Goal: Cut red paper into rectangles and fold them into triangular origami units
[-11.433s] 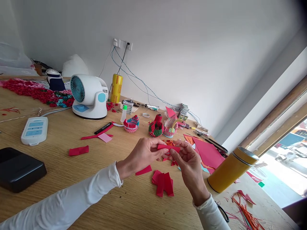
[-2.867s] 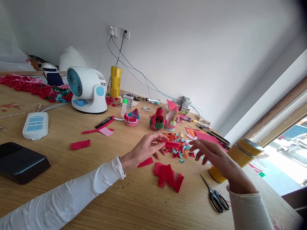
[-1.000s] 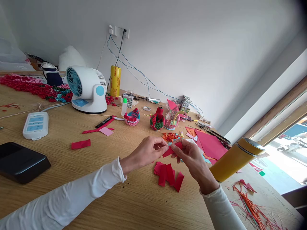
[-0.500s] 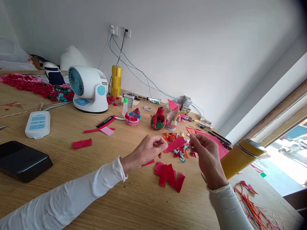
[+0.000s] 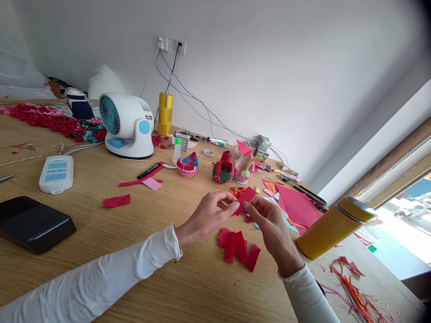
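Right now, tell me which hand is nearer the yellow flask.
Right: the right hand is just left of the yellow flask; the left hand is farther left.

Hands (image 5: 209, 214) pinch red paper strip (image 5: 247, 194); loose red strips (image 5: 230, 248) on table (image 5: 191, 287).

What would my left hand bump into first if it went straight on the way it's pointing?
Apart from the red paper strip that both hands seem to hold, your left hand would likely meet your right hand first; their fingertips look very close, though depth is unclear.
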A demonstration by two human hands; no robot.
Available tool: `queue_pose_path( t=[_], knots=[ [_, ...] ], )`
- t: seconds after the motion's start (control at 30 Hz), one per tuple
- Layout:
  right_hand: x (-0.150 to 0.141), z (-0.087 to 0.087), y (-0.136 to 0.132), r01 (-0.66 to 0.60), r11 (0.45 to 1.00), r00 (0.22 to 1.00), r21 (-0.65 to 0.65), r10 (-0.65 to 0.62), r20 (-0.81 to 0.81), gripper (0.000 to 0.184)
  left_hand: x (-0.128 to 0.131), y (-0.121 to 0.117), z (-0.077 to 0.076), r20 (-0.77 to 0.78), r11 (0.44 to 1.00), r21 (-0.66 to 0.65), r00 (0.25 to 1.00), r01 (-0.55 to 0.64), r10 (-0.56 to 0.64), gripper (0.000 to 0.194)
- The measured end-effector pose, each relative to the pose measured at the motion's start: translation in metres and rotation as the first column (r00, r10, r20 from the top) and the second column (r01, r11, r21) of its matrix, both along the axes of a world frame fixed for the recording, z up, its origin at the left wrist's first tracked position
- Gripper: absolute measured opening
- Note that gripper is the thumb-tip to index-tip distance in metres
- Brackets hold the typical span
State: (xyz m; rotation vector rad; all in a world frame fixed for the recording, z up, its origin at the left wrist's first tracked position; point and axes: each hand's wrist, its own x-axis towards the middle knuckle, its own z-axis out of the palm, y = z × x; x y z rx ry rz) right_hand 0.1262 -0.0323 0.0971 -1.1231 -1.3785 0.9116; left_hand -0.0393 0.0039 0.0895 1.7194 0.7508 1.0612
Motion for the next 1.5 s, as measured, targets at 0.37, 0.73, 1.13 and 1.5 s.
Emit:
queue_pose_path(
  t=[0.37,0.73,1.13,1.5],
  knots=[
    [-0.003,0.0,0.0,-0.005,1.0,1.0,-0.007,0.005,0.026,0.033,-0.001,0.004,-0.005,0.039,0.998,-0.02,0.998,0.051,-0.05,0.023],
    [-0.004,-0.006,0.0,-0.034,0.996,0.999,0.081,0.034,0.006,0.023,-0.001,0.0,-0.001,0.113,0.979,-0.175,0.99,0.108,-0.089,0.022],
    [0.0,-0.01,0.0,-0.039,0.992,0.999,0.117,0.039,0.004,0.013,0.0,-0.002,-0.002,0.247,0.923,-0.3,0.954,0.243,-0.171,0.037],
    [0.002,-0.012,0.001,-0.078,0.98,0.997,0.184,0.08,-0.003,0.011,0.0,-0.005,0.007,0.279,0.905,-0.343,0.947,0.251,-0.157,0.024]
  ],
)
